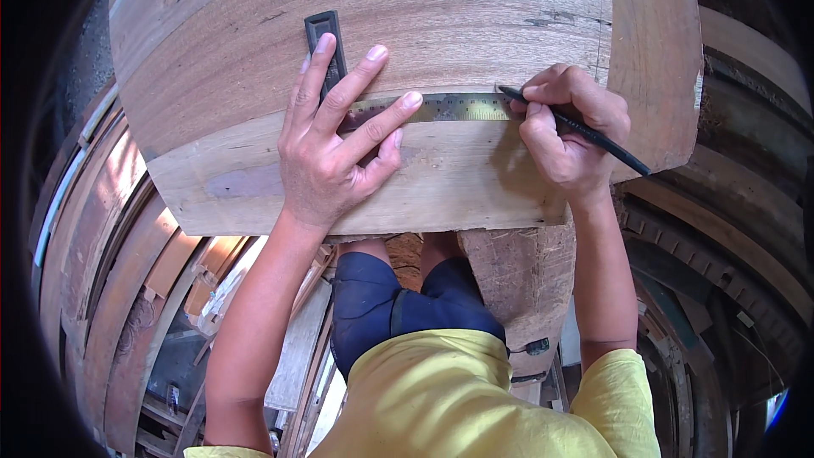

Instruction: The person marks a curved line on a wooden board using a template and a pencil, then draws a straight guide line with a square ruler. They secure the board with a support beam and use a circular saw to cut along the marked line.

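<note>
A try square lies across the pale wooden board (pixel 475 25). Its black stock (pixel 322 25) points away from me, and its brass-coloured blade (pixel 462 108) with ruler marks runs to the right. My left hand (pixel 335 131) rests over the square with fingers spread, the fingertips on the stock and blade. In my right hand (pixel 577 123) a slim black pen (pixel 606 142) is pinched between thumb and fingers. Its tip points left and meets the board, or hovers just over it, at the blade's upper edge near the right end. That end of the blade is partly hidden by my right hand.
The board's near edge (pixel 381 225) lies just in front of my legs. A thick wooden block (pixel 517 288) stands beneath it on the right. Stacked planks (pixel 110 288) lean at the left, and more timber (pixel 746 195) is piled at the right. A thin drawn line crosses the board's right part.
</note>
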`<action>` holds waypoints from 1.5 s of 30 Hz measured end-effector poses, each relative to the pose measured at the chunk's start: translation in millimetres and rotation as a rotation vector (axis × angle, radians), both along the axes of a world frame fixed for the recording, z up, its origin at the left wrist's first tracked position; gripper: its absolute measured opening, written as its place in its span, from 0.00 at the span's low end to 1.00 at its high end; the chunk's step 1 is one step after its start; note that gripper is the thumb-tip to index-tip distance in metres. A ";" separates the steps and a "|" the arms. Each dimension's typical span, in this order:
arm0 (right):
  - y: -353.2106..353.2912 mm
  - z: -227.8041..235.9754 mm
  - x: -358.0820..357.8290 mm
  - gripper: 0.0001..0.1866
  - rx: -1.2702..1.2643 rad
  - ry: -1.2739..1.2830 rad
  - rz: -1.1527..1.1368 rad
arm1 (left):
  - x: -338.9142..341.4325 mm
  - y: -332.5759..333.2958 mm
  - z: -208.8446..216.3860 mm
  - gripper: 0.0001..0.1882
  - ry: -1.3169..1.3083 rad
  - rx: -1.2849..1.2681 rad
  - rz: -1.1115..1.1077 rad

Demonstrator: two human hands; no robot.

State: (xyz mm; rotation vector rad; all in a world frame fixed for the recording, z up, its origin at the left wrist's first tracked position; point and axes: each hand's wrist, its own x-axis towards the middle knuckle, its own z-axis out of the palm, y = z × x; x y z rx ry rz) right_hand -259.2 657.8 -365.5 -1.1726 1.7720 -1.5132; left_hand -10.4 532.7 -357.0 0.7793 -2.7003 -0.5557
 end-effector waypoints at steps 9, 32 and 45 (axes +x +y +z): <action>5.5 9.0 -4.5 0.03 0.013 -0.277 -0.094 | -1.0 1.6 5.1 0.27 0.011 0.015 -0.009; 40.4 24.7 61.6 0.19 0.624 0.630 -0.937 | -3.1 -71.7 34.2 0.25 -0.020 -0.051 -0.113; 4.8 35.4 44.4 0.23 0.761 0.598 -0.907 | -157.0 -374.4 10.0 0.20 0.047 -0.119 -0.106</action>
